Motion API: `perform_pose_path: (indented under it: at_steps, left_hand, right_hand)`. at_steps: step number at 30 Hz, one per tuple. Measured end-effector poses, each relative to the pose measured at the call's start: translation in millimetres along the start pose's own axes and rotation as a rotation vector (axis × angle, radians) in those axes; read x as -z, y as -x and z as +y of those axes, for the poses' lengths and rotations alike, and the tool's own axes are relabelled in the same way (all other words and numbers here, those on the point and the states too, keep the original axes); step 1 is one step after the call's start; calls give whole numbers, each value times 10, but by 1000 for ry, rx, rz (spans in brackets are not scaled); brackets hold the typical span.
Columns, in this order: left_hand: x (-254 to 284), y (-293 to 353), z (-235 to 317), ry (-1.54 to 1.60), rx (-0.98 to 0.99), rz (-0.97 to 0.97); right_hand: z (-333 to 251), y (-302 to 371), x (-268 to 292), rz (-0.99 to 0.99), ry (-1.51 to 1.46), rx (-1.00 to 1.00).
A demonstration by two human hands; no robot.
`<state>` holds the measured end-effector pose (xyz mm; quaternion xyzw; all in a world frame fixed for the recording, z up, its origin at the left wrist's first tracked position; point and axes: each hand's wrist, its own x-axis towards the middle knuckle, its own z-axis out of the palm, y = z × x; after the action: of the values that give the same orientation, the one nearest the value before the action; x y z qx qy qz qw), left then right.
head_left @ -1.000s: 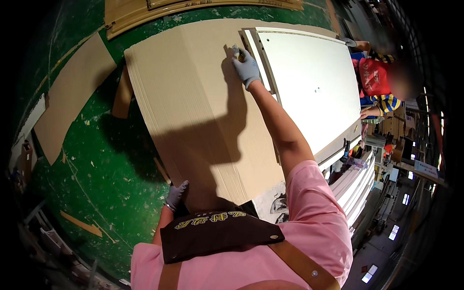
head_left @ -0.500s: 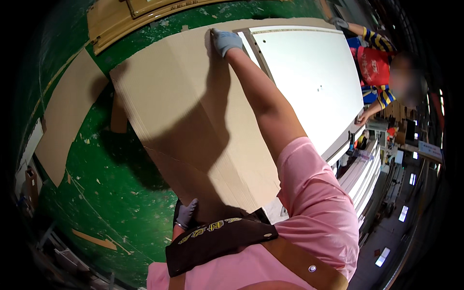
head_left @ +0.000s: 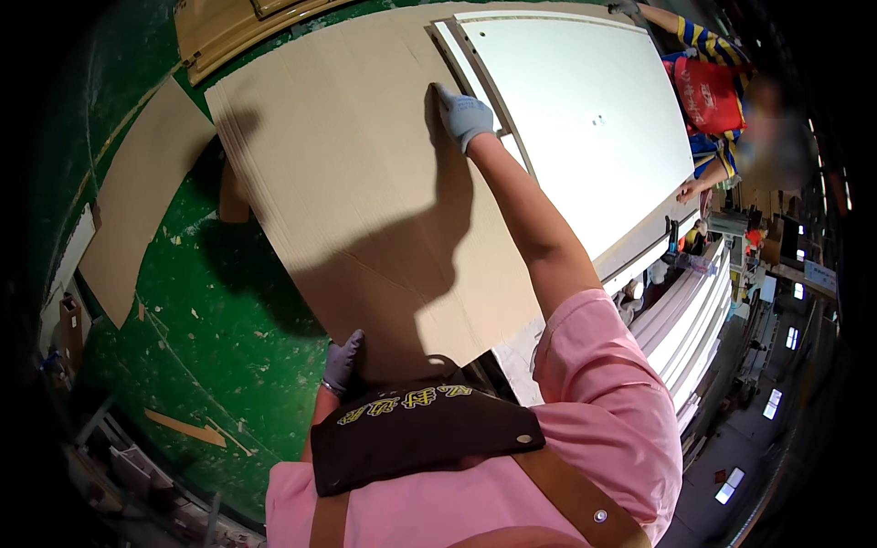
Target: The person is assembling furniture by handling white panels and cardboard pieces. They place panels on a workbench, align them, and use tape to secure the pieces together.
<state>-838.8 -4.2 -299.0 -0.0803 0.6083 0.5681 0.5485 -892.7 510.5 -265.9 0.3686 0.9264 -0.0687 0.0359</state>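
A large tan cardboard sheet [head_left: 338, 119] lies in front of me, a pale crease running across it. My right hand [head_left: 466, 117], in a light grey glove, rests on its upper face with the fingers stretched out flat, beside a narrow white strip [head_left: 469, 73]. Right of that strip lies a broad white panel [head_left: 585, 137] with small holes near its corner. At the sheet's near left edge is my left hand [head_left: 343, 363], also gloved, closed on the cardboard edge; part of its fingers is hidden.
Across the white panel stands a co-worker with a red apron [head_left: 708, 96], one hand [head_left: 692, 191] at the panel's edge. A brown panel stack [head_left: 237, 36] is at the far left. Cardboard offcuts [head_left: 142, 201] lie on the green floor [head_left: 201, 338]. Long white boards [head_left: 681, 324] are stacked at right.
My right hand has moved from the cardboard's far edge nearer to me and to the right. My left hand stays at the near edge. The co-worker's lower hand has shifted slightly.
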Motion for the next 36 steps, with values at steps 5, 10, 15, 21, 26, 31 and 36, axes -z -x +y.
perform_pose_path:
  at_steps: [5, 10, 15, 21, 26, 31, 36]
  left_hand:
    - [-110, 236, 160, 78, -101, -52]
    - [-131, 347, 235, -128, -290, -12]
    - [-78, 279, 266, -226, -204, -23]
    - [-83, 375, 377, -902, -806, -60]
    - [-336, 438, 522, -175, -497, -211]
    - [-357, 576, 701, -198, -446, -152]
    - [306, 689, 937, 95, -641, -468]
  right_hand:
    - [184, 650, 4, -40, -17, -25]
    - [378, 1301, -16, -37, -75, -50]
    - [657, 1966, -100, -70, -94, -23]
    - [1060, 3210, -185, -152, -67, -19]
    - [1312, 4259, -32, -260, -42, -111]
    - [1428, 4788, -50, -214, -69, -108]
    - [1500, 5101, -233, -445, -70, -324]
